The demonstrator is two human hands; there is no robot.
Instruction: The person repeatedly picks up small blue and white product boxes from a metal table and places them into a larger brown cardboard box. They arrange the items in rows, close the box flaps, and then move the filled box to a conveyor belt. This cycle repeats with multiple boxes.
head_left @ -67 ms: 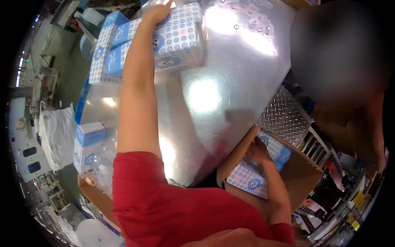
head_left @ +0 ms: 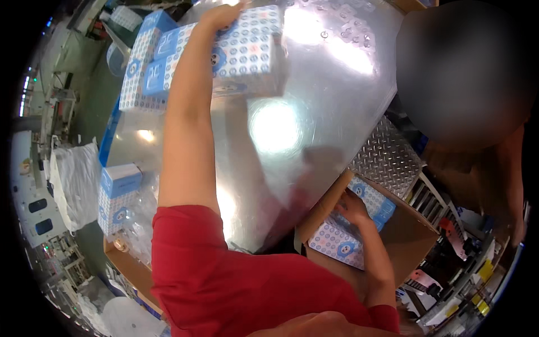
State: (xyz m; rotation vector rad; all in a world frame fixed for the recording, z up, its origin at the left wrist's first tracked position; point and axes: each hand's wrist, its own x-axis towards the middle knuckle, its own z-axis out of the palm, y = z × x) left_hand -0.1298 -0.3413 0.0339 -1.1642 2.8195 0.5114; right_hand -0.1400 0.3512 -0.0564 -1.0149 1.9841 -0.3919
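At the table's far left, my left hand (head_left: 222, 18) reaches over the top of a white box with a blue print (head_left: 247, 56). Its thumb rests on the top and its fingers bend over the far edge; part of the grip is out of sight. Similar boxes with blue end panels (head_left: 154, 78) stand just left of it. At the lower right, my right hand (head_left: 353, 209) is inside an open brown carton (head_left: 412, 236). Its fingers are spread over a white printed box (head_left: 336, 242), next to another box with a blue panel (head_left: 370, 196). Some fingertips there are hidden.
A shiny metal table (head_left: 314, 118) fills the middle, with small clear pieces (head_left: 353, 33) at its far end. One more printed box (head_left: 118, 196) and clear plastic bags (head_left: 143, 224) are at the left edge. A person with a blurred head (head_left: 460, 73) stands at the right, beyond a tread-plate surface (head_left: 387, 157).
The box under my left hand has tilted slightly, so less of its near side shows. My left hand has shifted a little to the right. My right hand stays in the carton.
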